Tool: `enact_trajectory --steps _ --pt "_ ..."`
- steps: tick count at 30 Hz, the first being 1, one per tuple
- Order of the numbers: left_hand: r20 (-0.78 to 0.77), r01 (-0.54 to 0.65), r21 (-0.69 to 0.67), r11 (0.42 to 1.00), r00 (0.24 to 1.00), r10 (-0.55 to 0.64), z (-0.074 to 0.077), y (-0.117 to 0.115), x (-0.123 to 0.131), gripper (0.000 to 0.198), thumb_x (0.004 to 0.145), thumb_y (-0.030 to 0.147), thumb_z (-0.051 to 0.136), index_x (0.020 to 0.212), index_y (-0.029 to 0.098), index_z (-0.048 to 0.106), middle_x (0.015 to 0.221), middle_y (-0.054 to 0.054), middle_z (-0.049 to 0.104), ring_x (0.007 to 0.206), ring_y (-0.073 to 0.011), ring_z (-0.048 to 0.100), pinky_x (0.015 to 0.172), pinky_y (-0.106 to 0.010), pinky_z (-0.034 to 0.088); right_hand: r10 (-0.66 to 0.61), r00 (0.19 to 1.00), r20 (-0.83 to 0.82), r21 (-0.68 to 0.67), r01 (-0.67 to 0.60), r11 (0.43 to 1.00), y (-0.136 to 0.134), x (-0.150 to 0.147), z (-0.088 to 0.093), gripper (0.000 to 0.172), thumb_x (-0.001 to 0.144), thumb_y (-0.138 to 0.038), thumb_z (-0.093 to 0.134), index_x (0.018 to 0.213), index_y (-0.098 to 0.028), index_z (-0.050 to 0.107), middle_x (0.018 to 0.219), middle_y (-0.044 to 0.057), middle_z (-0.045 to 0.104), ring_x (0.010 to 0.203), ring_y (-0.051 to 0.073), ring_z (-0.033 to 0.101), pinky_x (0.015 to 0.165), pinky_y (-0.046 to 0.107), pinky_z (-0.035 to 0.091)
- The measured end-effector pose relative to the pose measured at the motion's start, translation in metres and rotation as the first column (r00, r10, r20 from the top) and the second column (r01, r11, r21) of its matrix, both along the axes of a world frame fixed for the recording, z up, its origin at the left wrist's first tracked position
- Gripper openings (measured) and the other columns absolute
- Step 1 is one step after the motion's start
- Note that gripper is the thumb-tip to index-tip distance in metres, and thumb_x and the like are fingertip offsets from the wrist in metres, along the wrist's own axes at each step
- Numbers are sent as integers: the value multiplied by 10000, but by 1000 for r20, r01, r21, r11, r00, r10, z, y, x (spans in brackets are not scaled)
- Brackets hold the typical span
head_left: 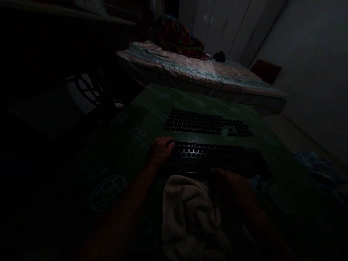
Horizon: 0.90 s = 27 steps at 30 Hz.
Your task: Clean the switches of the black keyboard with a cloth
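Observation:
A dark keyboard base [244, 159] without keycaps lies across the green printed table [144, 108]. My left hand [161, 150] is closed on its left end, thumb on the upper edge. Near the base's front edge, right of its middle, is my right hand [227, 177], its fingers bent together around something small and too dark to make out. Behind the base, rows of loose black keycaps [201, 121] are laid out in keyboard order. A crumpled light towel [190, 214] lies in front, between my forearms.
Past the table stands a bed [217, 76] with a red patterned blanket [179, 40] on it. A blue cloth [257, 183] is by my right wrist. At the left is a dark fan-like grille [87, 88]. More cloth [315, 163] lies at the right.

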<state>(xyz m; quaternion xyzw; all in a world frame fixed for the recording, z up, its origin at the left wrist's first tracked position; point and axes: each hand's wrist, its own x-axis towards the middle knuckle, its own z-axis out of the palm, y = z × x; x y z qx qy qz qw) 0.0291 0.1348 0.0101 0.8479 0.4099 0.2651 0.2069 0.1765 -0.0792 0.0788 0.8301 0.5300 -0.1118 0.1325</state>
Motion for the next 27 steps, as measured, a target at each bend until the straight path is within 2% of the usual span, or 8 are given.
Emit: enact_trajectory --steps 5,9,19,27 --pt "1 -2 2 1000 1000 2 -2 1 0 264 806 306 452 953 181 631 1030 -73 667 985 -219 574 912 -359 440 21 1000 7 -26 -21 999 1 -1 1 236 855 -200 451 1052 -243 573 911 59 676 740 183 661 543 238 365" --pt "11 3 9 1000 1000 -3 -3 1 0 259 805 298 451 949 182 632 1021 -66 669 977 -214 576 908 -354 441 4 1000 8 -5 -4 1000 2 0 -2 244 863 -212 443 1071 -250 563 931 61 676 758 180 663 542 233 355" --pt "6 -2 7 1000 1000 2 -2 1 0 257 806 306 457 954 189 633 1027 -62 670 980 -212 576 909 -354 442 58 998 24 41 -59 997 9 -1 -1 233 884 -237 419 1061 -257 569 905 42 684 743 182 664 526 241 343" --pt "6 0 10 1000 1000 0 -3 1 0 238 796 294 471 937 197 637 1013 -57 674 967 -210 582 902 -349 444 129 992 9 -23 -129 991 12 -10 5 224 867 -219 427 1040 -242 568 911 49 679 746 193 663 522 245 349"
